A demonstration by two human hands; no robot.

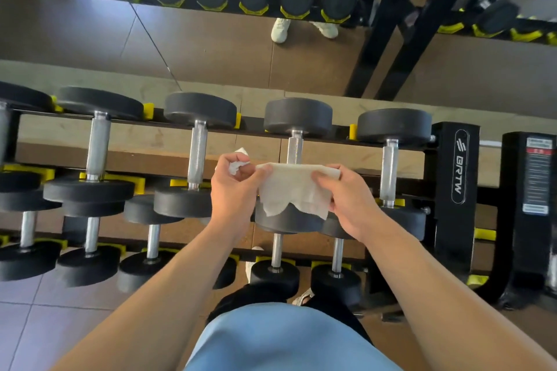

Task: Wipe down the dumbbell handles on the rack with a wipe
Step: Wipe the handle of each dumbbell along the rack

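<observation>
Nearest: a pale blue shirt [280,340], both bare forearms reaching forward over it. Left hand [233,190] raised with fingers curled, pinching a bunched corner of the white wipe [294,190]. Right hand [349,202] gripping the opposite edge, thumb on top, fingers folded beneath. Wipe stretched between the hands, lower edge hanging ragged over the near black head of a dumbbell [297,129], just short of its knurled steel handle [294,149]. Beyond: more dumbbells lying on the black rack [455,178] in yellow cradles. On the rack's upright, "BRTW"; on the next post a sticker [538,175], text unreadable. Farthest: a mirror [90,33] reflecting dumbbells.
</observation>
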